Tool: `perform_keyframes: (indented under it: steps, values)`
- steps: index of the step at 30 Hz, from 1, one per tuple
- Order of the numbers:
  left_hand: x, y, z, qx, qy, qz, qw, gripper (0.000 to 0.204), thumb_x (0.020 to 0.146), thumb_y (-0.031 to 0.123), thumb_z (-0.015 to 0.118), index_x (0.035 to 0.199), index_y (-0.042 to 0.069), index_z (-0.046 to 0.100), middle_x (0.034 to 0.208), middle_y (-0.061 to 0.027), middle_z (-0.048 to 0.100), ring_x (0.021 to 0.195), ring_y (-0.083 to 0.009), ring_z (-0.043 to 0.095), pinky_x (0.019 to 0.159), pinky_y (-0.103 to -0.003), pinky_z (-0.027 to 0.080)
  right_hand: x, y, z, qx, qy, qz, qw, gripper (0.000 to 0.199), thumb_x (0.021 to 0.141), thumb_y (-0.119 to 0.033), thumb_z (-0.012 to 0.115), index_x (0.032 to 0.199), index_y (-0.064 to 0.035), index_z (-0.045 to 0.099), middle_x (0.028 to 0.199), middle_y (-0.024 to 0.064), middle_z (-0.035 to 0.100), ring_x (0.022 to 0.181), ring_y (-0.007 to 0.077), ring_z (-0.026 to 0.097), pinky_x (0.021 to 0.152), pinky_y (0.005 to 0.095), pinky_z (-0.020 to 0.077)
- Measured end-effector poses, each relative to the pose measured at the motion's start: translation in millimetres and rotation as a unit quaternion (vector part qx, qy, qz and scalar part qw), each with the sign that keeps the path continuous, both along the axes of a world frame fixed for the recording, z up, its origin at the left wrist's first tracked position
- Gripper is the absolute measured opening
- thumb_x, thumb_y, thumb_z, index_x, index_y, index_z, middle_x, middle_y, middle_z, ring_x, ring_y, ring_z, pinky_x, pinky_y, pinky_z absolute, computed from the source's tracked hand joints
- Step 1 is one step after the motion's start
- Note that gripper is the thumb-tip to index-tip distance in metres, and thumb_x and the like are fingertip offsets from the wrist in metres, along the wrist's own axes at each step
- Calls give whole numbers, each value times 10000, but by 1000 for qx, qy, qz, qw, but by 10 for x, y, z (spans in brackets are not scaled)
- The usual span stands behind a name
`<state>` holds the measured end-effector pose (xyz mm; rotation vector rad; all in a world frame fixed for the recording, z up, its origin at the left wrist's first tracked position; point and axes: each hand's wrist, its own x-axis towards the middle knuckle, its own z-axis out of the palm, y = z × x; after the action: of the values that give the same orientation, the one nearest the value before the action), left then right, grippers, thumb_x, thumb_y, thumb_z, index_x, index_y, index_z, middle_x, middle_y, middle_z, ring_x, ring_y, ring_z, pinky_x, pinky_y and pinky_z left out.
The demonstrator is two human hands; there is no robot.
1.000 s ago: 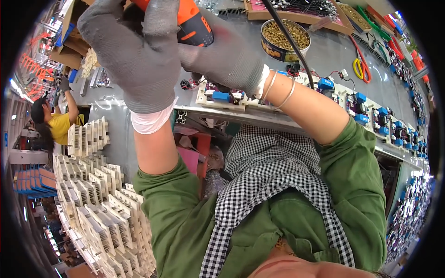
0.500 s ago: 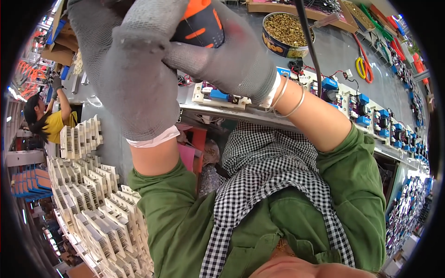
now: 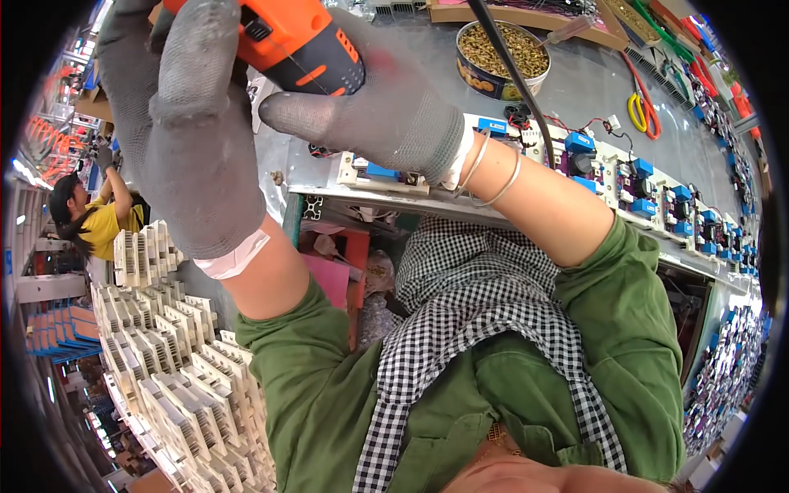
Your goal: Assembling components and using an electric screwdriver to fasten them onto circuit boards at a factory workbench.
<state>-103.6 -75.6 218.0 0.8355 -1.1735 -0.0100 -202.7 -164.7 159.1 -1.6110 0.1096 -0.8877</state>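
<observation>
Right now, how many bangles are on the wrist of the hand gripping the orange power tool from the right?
2. Both thin bangles sit on the right forearm, just below the cuff of the grey-gloved right hand holding the orange power tool. More may be hidden under the cuff.

Glossy orange plastic drill (image 3: pixel 300 41); matt knit gloves; seemingly smooth metal bench (image 3: pixel 575 90).

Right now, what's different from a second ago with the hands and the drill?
Both gloved hands, left hand and right hand, have stayed clamped on the orange drill and risen closer to the camera. The tin of screws and yellow scissors lie where they were.
</observation>
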Motion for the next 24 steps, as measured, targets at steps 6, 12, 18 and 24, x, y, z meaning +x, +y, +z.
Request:
perform_keyframes:
  steps: [6, 12, 18, 24]
  values:
    - [314, -17, 6, -6, -1, -70, 998, 424, 964, 190, 598, 1328, -10, 514, 1248, -187, 590, 1132, -305, 593, 1015, -461, 473, -43, -48, 24, 16, -4, 12, 1000, 612, 684, -405, 798, 1139, -48, 601, 816, 65, 654, 710, 158, 660, 645, 306, 539]
    - [849, -812, -502, 201, -113, 23, 973, 508, 954, 383, 658, 1283, -2, 621, 1146, -99, 686, 1053, -169, 616, 950, -317, 478, -476, -454, 659, 41, 56, 12, 997, 395, 827, -402, 728, 1031, -76, 637, 753, 43, 652, 614, 140, 659, 529, 289, 532]
    - [63, -2071, -1112, 395, -414, 10, 820, 346, 953, 298, 633, 1269, 158, 649, 1137, -166, 707, 1037, -340, 688, 925, -428, 528, -995, -1084, 1014, 21, -42, -150, 988, 460, 903, -415, 717, 1153, -79, 527, 734, 56, 609, 578, 147, 614, 543, 274, 523]
    - [-360, -2449, -1499, 390, -574, 55, 718, 177, 896, 201, 664, 1054, 135, 710, 1028, -103, 703, 983, -325, 654, 878, -428, 507, -1530, -1637, 983, 0, -26, -272, 962, 614, 909, -361, 701, 1380, -44, 468, 728, 60, 603, 568, 148, 607, 533, 274, 518]
